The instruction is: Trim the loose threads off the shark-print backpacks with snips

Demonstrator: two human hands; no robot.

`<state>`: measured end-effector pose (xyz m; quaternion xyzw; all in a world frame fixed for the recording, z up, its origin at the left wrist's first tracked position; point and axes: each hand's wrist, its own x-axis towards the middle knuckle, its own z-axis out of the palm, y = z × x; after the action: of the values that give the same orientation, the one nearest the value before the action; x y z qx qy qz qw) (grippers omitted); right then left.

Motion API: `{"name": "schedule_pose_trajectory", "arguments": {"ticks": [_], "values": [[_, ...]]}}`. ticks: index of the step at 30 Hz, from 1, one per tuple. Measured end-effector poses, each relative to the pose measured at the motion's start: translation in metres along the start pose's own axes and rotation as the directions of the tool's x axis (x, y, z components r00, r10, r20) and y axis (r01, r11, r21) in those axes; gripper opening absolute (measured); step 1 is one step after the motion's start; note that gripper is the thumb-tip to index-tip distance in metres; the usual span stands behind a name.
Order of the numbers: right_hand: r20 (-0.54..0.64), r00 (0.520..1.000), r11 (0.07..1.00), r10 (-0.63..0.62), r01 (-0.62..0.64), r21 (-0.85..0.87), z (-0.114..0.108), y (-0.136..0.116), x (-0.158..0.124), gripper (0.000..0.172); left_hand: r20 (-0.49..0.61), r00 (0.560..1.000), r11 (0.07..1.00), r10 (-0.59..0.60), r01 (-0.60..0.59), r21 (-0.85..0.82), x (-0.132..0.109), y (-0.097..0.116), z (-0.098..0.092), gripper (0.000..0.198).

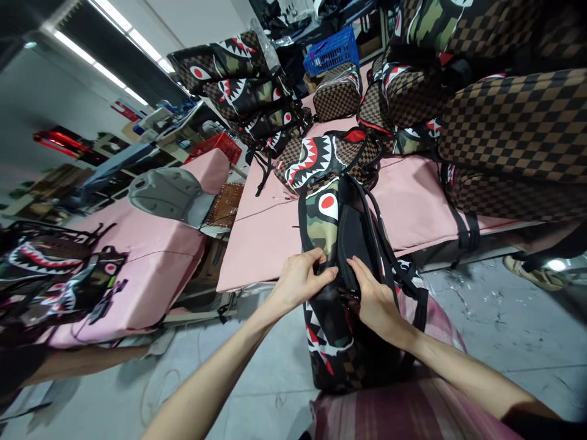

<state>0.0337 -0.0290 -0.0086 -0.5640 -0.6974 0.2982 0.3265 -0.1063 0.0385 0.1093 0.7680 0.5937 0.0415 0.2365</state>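
Observation:
A camouflage backpack [321, 229] with a red-and-white eye and shark teeth leans, tilted, from the edge of the pink-covered table down to my lap. My left hand [302, 278] is closed on its side, thumb and fingers pinching the edge by a dark strap. On the black padded back panel [353, 244], my right hand [378, 305] grips the panel's lower edge, its fingertips close to my left thumb. Black shoulder straps [378, 220] run along the right of the bag. Touching its top end, another shark-mouth backpack [316, 159] lies on the table.
Stacked shark-face bags [243, 85] rise at the back left, and checkered bags [513, 122] pile up on the right. A blue crate [332, 52] stands behind. Left is another pink table [151, 263] with bags. Other people's legs show at both sides.

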Motion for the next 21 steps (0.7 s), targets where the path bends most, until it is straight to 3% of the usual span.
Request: {"name": "schedule_pose_trajectory", "arguments": {"ticks": [5,9,13,17,21], "values": [[-0.128,0.991,0.996,0.030,-0.019,0.082,0.007,0.004,-0.008,0.067,-0.033,0.998,0.999,0.044,-0.043,0.005,-0.002,0.006,0.008,0.026],[-0.127,0.991,0.999,0.035,-0.032,0.027,0.004,0.014,-0.010,0.067,-0.058,0.994,0.995,0.092,-0.089,0.045,-0.004,0.009,0.012,0.025],[-0.171,0.985,0.998,0.023,-0.033,-0.058,-0.018,0.027,-0.021,0.056,-0.034,0.986,0.972,0.162,-0.153,0.180,-0.006,0.010,0.021,0.029],[-0.271,0.962,0.994,-0.032,0.002,-0.110,-0.044,0.046,-0.041,0.055,-0.001,0.997,0.882,0.077,-0.068,0.467,0.002,0.010,0.046,0.047],[-0.276,0.959,0.993,0.064,-0.087,-0.073,-0.060,0.066,-0.050,0.046,-0.046,0.996,0.868,0.077,-0.044,0.495,0.018,0.017,0.067,0.056]]}}
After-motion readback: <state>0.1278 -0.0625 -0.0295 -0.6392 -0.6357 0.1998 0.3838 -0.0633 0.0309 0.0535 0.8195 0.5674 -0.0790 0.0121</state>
